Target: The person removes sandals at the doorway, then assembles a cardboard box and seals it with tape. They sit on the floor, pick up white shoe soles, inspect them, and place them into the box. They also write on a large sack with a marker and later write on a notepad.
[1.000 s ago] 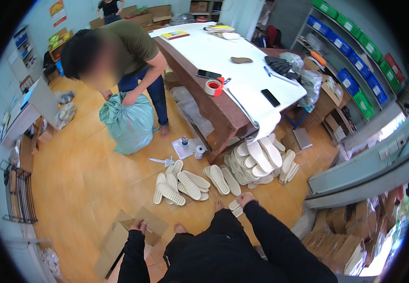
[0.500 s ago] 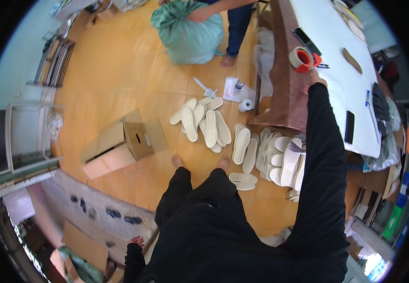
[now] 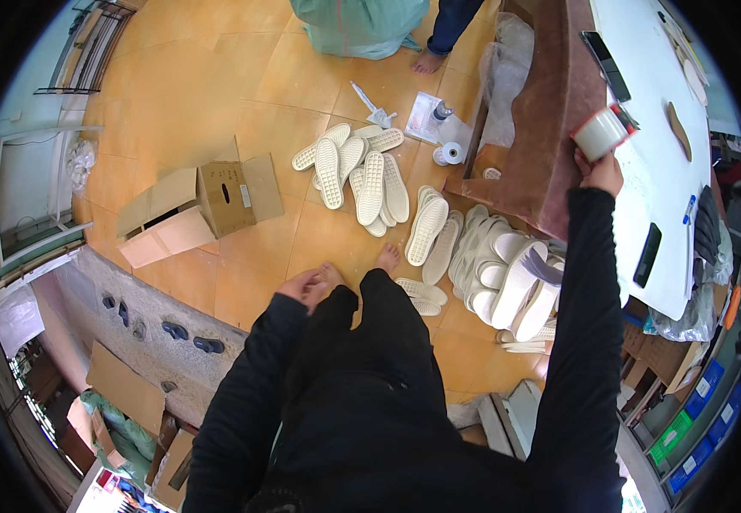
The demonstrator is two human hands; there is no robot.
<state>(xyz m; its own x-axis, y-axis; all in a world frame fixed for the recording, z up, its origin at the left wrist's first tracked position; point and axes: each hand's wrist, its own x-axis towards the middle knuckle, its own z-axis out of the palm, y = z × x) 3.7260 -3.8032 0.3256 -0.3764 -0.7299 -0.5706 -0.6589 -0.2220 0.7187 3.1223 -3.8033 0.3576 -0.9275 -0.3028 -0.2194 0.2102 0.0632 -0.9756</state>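
Note:
My right hand (image 3: pixel 603 173) is closed on a tape dispenser (image 3: pixel 603 134), red with a wide whitish roll of tape, raised above the edge of the white tabletop (image 3: pixel 644 197). My left hand (image 3: pixel 304 289) hangs over the floor by my left knee. Its fingers are loosely bent and apart, with nothing visible in them. In front of my feet lies a loose pile of cream shoe soles (image 3: pixel 370 188). More soles (image 3: pixel 494 278) are stacked under my right arm. An open cardboard box (image 3: pixel 199 205) rests on its side on the floor to the left.
A brown cloth-like cover (image 3: pixel 541 145) hangs down the table's side. On the tabletop lie a dark phone (image 3: pixel 646 255), a longer black device (image 3: pixel 605 66) and a brown insole (image 3: pixel 679 132). Ahead, a person's bare foot (image 3: pixel 429 62) stands beside a green sack (image 3: pixel 362 30).
My right hand has lifted the tape dispenser off the tabletop and drawn it nearer. My left hand has come forward from beside my hip. The view has shifted, so the sack sits higher.

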